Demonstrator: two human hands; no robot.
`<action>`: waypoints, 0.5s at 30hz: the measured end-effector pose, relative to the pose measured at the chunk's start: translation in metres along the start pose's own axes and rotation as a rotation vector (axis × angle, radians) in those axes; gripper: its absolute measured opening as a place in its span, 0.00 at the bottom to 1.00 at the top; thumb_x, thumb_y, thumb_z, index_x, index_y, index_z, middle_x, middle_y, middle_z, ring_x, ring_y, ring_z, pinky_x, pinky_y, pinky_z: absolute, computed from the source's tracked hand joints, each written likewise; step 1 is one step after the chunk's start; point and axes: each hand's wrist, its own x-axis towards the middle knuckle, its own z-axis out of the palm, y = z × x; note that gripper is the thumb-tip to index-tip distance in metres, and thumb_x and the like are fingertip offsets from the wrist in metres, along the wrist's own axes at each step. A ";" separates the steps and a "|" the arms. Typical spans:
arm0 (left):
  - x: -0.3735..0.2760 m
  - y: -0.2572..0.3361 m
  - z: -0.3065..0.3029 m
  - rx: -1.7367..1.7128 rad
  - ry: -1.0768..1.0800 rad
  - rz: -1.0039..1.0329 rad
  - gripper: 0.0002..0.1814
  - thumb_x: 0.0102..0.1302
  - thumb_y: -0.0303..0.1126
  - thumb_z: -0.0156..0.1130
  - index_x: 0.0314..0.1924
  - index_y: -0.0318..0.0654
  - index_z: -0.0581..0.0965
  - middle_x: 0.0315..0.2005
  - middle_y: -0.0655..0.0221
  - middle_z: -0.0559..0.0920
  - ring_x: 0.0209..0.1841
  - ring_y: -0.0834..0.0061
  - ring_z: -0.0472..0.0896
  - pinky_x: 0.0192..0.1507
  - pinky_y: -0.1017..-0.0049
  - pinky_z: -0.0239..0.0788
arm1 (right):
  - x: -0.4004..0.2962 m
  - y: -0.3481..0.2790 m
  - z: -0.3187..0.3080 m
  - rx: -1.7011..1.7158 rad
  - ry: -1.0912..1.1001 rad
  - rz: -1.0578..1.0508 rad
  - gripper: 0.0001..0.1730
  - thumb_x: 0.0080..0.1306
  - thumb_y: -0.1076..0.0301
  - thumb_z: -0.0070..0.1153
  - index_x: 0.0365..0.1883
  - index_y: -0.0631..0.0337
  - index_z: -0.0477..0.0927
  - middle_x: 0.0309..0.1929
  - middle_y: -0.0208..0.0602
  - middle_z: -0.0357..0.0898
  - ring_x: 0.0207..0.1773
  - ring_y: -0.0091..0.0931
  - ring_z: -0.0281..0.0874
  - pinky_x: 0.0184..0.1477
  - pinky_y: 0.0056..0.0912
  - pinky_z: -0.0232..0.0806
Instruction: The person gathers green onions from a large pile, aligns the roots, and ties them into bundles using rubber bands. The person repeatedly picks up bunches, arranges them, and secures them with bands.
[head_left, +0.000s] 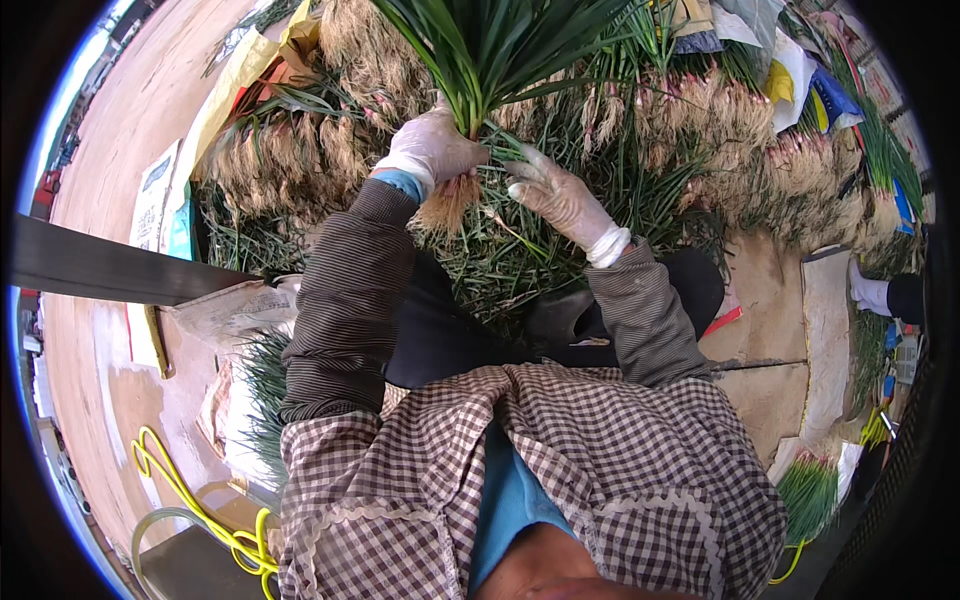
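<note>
A bunch of leafy green stalks with stringy roots, like garlic greens or scallions, stands upright in front of me. My left hand, in a whitish glove, is closed around the bunch just above its roots. Pale roots hang below that fist. To the right, my right hand, gloved too, is raised with fingers spread and thumb apart. It appears to hold nothing, and its fingertips are near some leaves beside the bunch. Under both hands lies a heap of loose green leaves.
Rooted bundles are piled along the far side, continuing to the right. Yellow rope lies at lower left, beneath a dark beam. Another green bundle is at lower right. Someone's white boot shows at the right.
</note>
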 end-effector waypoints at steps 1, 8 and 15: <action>0.003 0.021 0.006 0.283 0.046 -0.068 0.41 0.48 0.42 0.60 0.58 0.22 0.58 0.28 0.63 0.80 0.30 0.68 0.80 0.35 0.74 0.72 | 0.019 0.000 0.017 0.203 0.045 0.002 0.47 0.54 0.45 0.57 0.62 0.65 0.53 0.56 0.47 0.65 0.59 0.34 0.63 0.57 0.31 0.59; -0.015 -0.007 0.128 0.299 -0.196 0.115 0.55 0.47 0.51 0.64 0.63 0.26 0.44 0.54 0.48 0.65 0.55 0.59 0.68 0.55 0.72 0.61 | -0.003 0.094 0.032 1.145 0.533 0.502 0.18 0.54 0.61 0.60 0.41 0.57 0.75 0.35 0.30 0.75 0.35 0.25 0.72 0.36 0.29 0.69; -0.039 -0.036 0.132 -1.257 -0.586 -0.125 0.43 0.61 0.49 0.54 0.65 0.37 0.44 0.52 0.54 0.69 0.51 0.64 0.72 0.46 0.65 0.69 | -0.061 0.076 -0.006 0.982 0.198 0.461 0.14 0.58 0.65 0.53 0.37 0.67 0.75 0.28 0.36 0.78 0.25 0.19 0.73 0.30 0.18 0.70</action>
